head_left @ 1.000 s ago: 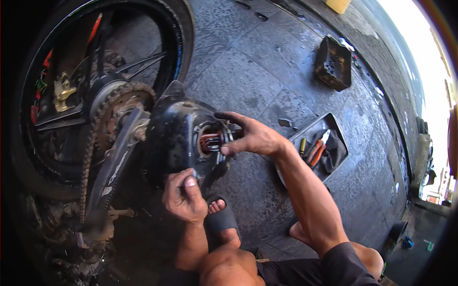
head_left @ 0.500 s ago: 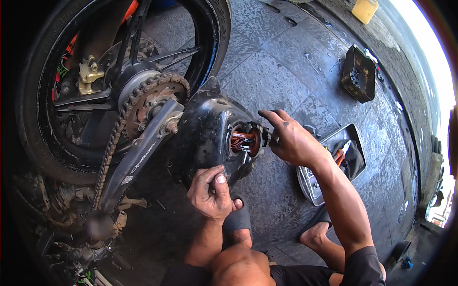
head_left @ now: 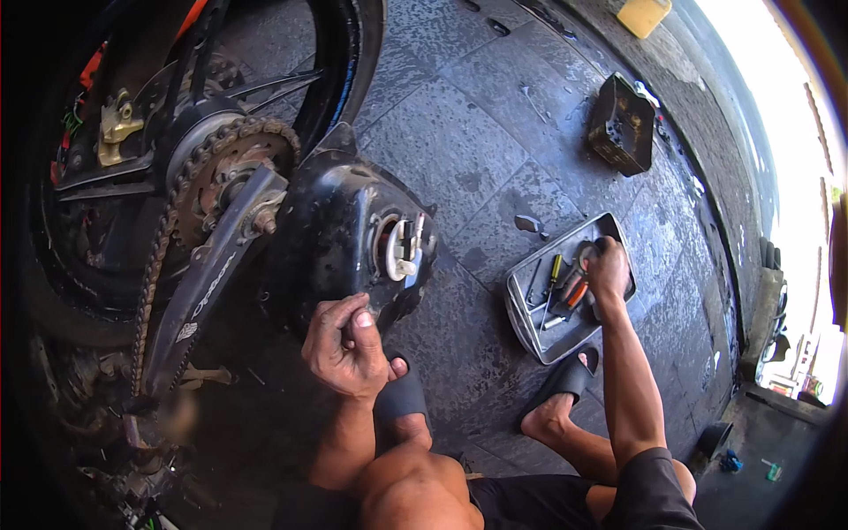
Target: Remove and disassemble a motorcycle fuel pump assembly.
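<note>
A black metal tank (head_left: 322,234) stands on the floor beside the motorcycle wheel. In its round opening (head_left: 386,245) sits a whitish fitting (head_left: 405,252) with an upright stem. My left hand (head_left: 349,349) is by the tank's near edge, its thumb pressed to curled fingers; what they pinch, if anything, is hidden. Over to the right, my right hand (head_left: 609,267) reaches down into a grey tray (head_left: 523,281), its fingers bunched and partly hidden. A yellow-handled screwdriver (head_left: 555,268), an orange-handled tool (head_left: 576,293) and a small metal cylinder (head_left: 554,323) lie beside that hand.
At left are the rear wheel (head_left: 362,75), rusty chain sprocket (head_left: 208,190) and swingarm (head_left: 208,283). A dirty black box (head_left: 623,132) stands beyond the tray, with a yellow container (head_left: 643,16) at the far edge. My sandalled feet (head_left: 565,389) rest between tank and tray. Wet patches mark the tiles.
My right hand has left the tank's opening and gone right into the tray. The black cloth there no longer shows plainly. The left hand stays curled by the tank; the whole view has shifted.
</note>
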`<state>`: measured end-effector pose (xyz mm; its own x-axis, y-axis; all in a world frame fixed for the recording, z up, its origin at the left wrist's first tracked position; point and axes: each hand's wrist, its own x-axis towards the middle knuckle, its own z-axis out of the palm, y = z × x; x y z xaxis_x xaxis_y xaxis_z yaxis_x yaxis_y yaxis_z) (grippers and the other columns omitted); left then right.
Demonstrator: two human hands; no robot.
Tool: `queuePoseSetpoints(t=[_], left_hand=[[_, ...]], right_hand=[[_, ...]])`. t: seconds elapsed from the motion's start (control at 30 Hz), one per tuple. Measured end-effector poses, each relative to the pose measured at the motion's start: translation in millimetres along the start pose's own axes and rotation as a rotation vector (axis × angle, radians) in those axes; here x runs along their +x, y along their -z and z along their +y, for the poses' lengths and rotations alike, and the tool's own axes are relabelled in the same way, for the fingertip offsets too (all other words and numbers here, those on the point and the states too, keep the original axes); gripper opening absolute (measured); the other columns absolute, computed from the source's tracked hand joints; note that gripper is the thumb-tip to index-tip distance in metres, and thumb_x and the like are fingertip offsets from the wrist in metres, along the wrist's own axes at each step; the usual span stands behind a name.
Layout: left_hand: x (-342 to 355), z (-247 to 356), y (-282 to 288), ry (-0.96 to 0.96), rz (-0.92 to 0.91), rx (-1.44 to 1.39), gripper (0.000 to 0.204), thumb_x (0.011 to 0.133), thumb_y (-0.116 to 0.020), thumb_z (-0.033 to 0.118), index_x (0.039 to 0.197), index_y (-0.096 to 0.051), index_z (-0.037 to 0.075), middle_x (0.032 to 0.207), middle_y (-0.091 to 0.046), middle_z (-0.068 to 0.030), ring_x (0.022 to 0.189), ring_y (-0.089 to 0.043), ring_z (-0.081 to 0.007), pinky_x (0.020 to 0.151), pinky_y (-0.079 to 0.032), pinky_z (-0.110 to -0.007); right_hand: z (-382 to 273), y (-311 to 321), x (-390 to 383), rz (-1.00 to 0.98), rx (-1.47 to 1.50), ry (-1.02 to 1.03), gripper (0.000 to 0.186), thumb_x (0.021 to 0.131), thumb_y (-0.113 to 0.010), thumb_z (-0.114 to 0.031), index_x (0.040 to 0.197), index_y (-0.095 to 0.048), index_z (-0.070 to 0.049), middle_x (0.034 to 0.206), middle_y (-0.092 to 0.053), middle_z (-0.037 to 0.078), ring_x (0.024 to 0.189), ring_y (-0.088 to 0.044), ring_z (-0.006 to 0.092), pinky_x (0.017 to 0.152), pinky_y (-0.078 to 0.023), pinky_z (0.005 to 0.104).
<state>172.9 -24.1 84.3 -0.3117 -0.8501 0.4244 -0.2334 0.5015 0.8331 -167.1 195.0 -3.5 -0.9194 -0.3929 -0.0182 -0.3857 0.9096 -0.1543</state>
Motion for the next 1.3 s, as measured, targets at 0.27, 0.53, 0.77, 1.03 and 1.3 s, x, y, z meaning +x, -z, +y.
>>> queuePoseSetpoints(t=[0.27, 0.53, 0.77, 1.03, 1.3], left_hand=[[-1, 2, 9, 0.021, -0.022, 0.07, 0.023, 0.094, -0.059, 0.014, 0.093, -0.068, -0.007, 0.078, -0.067, -0.0137, 0.068, -0.064, -0.0242, 0.061, -0.049, -0.032], [-1, 7, -2, 0.021, -0.024, 0.08, 0.022, 0.093, -0.059, 0.013, 0.092, -0.068, -0.006, 0.079, -0.067, -0.0139, 0.068, -0.064, -0.0248, 0.061, -0.049, -0.033], [1, 3, 2, -0.011, -0.011, 0.07, 0.022, 0.094, -0.06, 0.014, 0.092, -0.068, -0.006, 0.078, -0.068, -0.0134, 0.066, -0.064, -0.024, 0.059, -0.049, -0.032], [2, 0, 0, -0.028, -0.003, 0.041, 0.024, 0.095, -0.06, 0.016, 0.093, -0.069, -0.006, 0.078, -0.067, -0.0127, 0.065, -0.063, -0.0217, 0.057, -0.048, -0.031], [1, 0, 2, -0.023, -0.02, 0.052, 0.024, 0.095, -0.059, 0.015, 0.093, -0.068, -0.007, 0.078, -0.066, -0.0119, 0.064, -0.061, -0.0196, 0.056, -0.047, -0.03]], right_hand=[[-151, 31, -77, -0.732, 1.121, 0.131, 0.092, 0.086, -0.08, -0.04, 0.153, -0.033, 0.002, 0.148, -0.044, 0.028, 0.125, -0.057, 0.0378, 0.104, -0.049, 0.0488], [-252, 30, -93, -0.645, 1.022, 0.166, 0.083, 0.078, -0.085, -0.031, 0.14, -0.046, 0.008, 0.122, -0.064, 0.021, 0.11, -0.063, 0.0266, 0.098, -0.05, 0.0382], [-244, 36, -99, -0.67, 1.25, 0.171, 0.066, 0.078, -0.082, -0.014, 0.132, -0.05, 0.003, 0.116, -0.065, 0.016, 0.106, -0.063, 0.0207, 0.09, -0.053, 0.0347], [-243, 33, -86, -0.699, 1.342, 0.004, 0.071, 0.088, -0.074, -0.03, 0.135, -0.045, 0.014, 0.109, -0.067, 0.024, 0.101, -0.067, 0.0256, 0.082, -0.055, 0.035], [-235, 38, -81, -1.054, 1.377, -0.389, 0.064, 0.095, -0.061, -0.045, 0.123, -0.055, 0.012, 0.094, -0.068, 0.022, 0.075, -0.07, 0.0239, 0.067, -0.056, 0.0334]])
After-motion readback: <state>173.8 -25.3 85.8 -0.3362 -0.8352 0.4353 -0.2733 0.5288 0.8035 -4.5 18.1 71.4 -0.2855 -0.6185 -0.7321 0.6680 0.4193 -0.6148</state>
